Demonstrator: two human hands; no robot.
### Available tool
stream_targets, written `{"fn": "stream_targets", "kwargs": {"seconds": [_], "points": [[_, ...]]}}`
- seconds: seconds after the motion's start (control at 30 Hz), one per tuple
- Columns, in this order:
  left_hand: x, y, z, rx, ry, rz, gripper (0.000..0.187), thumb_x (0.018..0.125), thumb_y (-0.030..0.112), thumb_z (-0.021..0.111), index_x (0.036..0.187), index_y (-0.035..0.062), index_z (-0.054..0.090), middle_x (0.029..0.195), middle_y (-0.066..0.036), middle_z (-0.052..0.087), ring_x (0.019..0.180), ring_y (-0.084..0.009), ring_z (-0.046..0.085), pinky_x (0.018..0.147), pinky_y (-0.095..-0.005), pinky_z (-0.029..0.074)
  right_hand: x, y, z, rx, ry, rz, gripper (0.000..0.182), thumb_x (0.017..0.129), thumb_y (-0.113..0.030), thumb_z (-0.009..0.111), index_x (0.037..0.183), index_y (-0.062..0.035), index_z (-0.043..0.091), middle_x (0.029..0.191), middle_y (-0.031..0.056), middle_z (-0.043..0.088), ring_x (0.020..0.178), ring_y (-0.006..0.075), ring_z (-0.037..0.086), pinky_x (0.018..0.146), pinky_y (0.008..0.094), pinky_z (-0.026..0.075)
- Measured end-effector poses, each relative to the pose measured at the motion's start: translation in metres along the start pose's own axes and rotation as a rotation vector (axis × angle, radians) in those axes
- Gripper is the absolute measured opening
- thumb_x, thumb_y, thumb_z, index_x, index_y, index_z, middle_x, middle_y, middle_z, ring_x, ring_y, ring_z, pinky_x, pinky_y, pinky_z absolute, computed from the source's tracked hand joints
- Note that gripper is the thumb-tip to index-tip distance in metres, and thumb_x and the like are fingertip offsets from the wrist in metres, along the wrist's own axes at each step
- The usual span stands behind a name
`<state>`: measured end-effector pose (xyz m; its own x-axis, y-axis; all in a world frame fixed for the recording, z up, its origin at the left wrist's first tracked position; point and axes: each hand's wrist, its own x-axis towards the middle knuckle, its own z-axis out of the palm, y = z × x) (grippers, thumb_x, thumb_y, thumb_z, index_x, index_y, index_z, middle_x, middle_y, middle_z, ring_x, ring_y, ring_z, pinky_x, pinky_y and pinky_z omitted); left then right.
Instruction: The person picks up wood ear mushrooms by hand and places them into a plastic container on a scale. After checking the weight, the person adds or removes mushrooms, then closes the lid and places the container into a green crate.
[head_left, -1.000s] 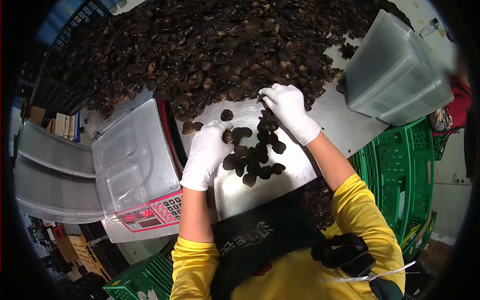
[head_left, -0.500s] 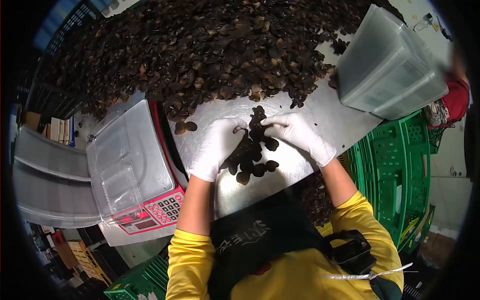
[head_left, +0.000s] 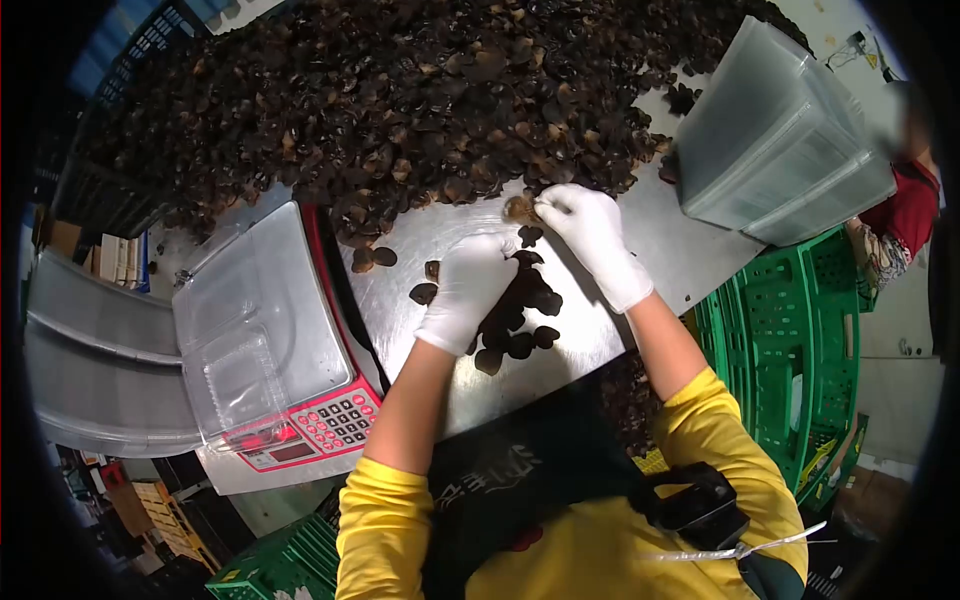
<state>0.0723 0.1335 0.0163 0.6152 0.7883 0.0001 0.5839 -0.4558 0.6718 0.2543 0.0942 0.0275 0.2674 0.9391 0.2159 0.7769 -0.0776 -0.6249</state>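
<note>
Between finger and thumb, my right hand [head_left: 590, 232], in a white glove, pinches a lighter brown wood ear mushroom [head_left: 519, 209] just off the front of the big heap. My left hand [head_left: 470, 283], gloved the same way, is closed at the upper end of a small group of dark wood ear mushrooms [head_left: 515, 312] on the metal table [head_left: 585, 335]. Its fingertips are curled in on a dark piece, partly hidden by the glove. A few loose pieces [head_left: 424, 293] lie to the left of that hand.
A large heap of wood ear mushrooms [head_left: 430, 110] covers the back. On the left is a red-edged scale [head_left: 270, 300] with a clear plastic tray [head_left: 240, 380] on it. Stacked clear containers [head_left: 780, 140] stand at right, above green crates [head_left: 790, 350]. Another person [head_left: 905, 200] is at far right.
My right hand has moved up toward the heap and now holds a brown piece. My left hand has shifted right, over the dark group, uncovering loose pieces on its left.
</note>
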Motion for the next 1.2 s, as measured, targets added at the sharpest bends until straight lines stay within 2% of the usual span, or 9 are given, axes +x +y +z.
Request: {"fn": "stream_targets", "kwargs": {"seconds": [0.13, 0.27, 0.4, 0.6, 0.67, 0.8, 0.97, 1.07, 1.2], "points": [[0.009, -0.006, -0.007, -0.228, 0.023, -0.109, 0.012, 0.075, 0.014, 0.067, 0.083, 0.0044, 0.069, 0.08, -0.012, 0.063, 0.077, -0.0304, 0.062, 0.071, -0.0378, 0.05, -0.039, 0.026, -0.014, 0.201, -0.017, 0.199, 0.014, 0.085, -0.019, 0.069, 0.092, -0.0074, 0.072, 0.078, 0.0059, 0.069, 0.068, 0.0162, 0.063, 0.063, 0.0301, 0.049], [0.044, 0.002, 0.016, 0.131, 0.402, 0.161, 0.01, 0.08, 0.016, 0.066, 0.079, 0.0062, 0.07, 0.077, -0.013, 0.063, 0.077, -0.0301, 0.063, 0.071, -0.0391, 0.051, -0.054, 0.036, -0.014, 0.643, -0.064, 0.458, 0.01, 0.09, -0.008, 0.066, 0.094, -0.0005, 0.07, 0.074, -0.002, 0.063, 0.066, 0.0049, 0.051, 0.059, 0.0205, 0.042], [0.07, 0.021, 0.033, 0.483, 0.225, 0.081, 0.021, 0.078, 0.024, 0.07, 0.088, 0.0061, 0.069, 0.086, -0.011, 0.065, 0.084, -0.0286, 0.064, 0.076, -0.0405, 0.05, -0.061, 0.025, -0.026, 0.739, -0.058, 0.45, 0.01, 0.091, -0.009, 0.065, 0.093, -0.0009, 0.07, 0.074, -0.0035, 0.06, 0.066, 0.0033, 0.049, 0.058, 0.0184, 0.039], [0.064, 0.022, 0.026, 0.525, 0.185, 0.061, 0.019, 0.077, 0.023, 0.07, 0.087, 0.0069, 0.068, 0.085, -0.01, 0.064, 0.081, -0.0279, 0.064, 0.074, -0.041, 0.05, -0.098, 0.008, -0.144, -0.006, -0.639, 0.114, 0.016, 0.08, -0.014, 0.073, 0.093, -0.0043, 0.071, 0.087, 0.008, 0.07, 0.081, 0.0211, 0.068, 0.076, 0.0295, 0.053], [0.047, 0.017, 0.014, 0.379, 0.396, 0.182, 0.017, 0.074, 0.021, 0.07, 0.081, 0.0067, 0.066, 0.08, -0.01, 0.063, 0.077, -0.0286, 0.064, 0.071, -0.0413, 0.05, -0.113, 0.02, -0.16, -0.238, -0.673, 0.202, 0.017, 0.077, -0.016, 0.074, 0.091, -0.0073, 0.072, 0.09, 0.0086, 0.07, 0.08, 0.0257, 0.069, 0.077, 0.0318, 0.054], [0.013, 0.004, -0.006, 0.515, 0.391, 0.089, 0.013, 0.073, 0.017, 0.069, 0.078, 0.0068, 0.064, 0.082, -0.011, 0.062, 0.08, -0.0299, 0.062, 0.072, -0.0411, 0.049, -0.106, 0.039, -0.112, -0.147, -0.049, 0.071, 0.017, 0.077, -0.016, 0.074, 0.091, -0.0081, 0.072, 0.092, 0.0093, 0.07, 0.076, 0.0283, 0.069, 0.074, 0.0351, 0.055], [-0.022, 0.005, -0.036, 0.441, -0.043, -0.029, 0.021, 0.074, 0.012, 0.065, 0.094, 0.0082, 0.07, 0.089, -0.013, 0.065, 0.086, -0.0315, 0.063, 0.08, -0.0408, 0.048, -0.037, 0.029, -0.052, -0.456, 0.138, -0.223, 0.013, 0.077, -0.011, 0.07, 0.09, -0.0142, 0.071, 0.086, 0.0064, 0.061, 0.078, 0.0246, 0.062, 0.068, 0.0368, 0.049], [-0.021, 0.01, -0.045, 0.425, 0.002, -0.06, 0.02, 0.075, 0.01, 0.063, 0.093, 0.0062, 0.07, 0.09, -0.013, 0.066, 0.089, -0.0321, 0.063, 0.082, -0.0409, 0.048, -0.022, 0.049, -0.032, -0.481, 0.148, -0.338, 0.011, 0.074, -0.009, 0.071, 0.084, -0.0146, 0.07, 0.08, 0.0058, 0.057, 0.075, 0.0234, 0.059, 0.065, 0.037, 0.046], [-0.003, -0.006, -0.024, 0.187, 0.293, 0.165, 0.018, 0.079, 0.007, 0.06, 0.095, 0.0037, 0.069, 0.093, -0.015, 0.066, 0.092, -0.0331, 0.063, 0.085, -0.0418, 0.048, -0.029, 0.026, -0.042, 0.085, 0.234, -0.034, 0.009, 0.075, -0.005, 0.072, 0.083, -0.0065, 0.068, 0.085, 0.0064, 0.06, 0.08, 0.0199, 0.062, 0.071, 0.0315, 0.05]]}}
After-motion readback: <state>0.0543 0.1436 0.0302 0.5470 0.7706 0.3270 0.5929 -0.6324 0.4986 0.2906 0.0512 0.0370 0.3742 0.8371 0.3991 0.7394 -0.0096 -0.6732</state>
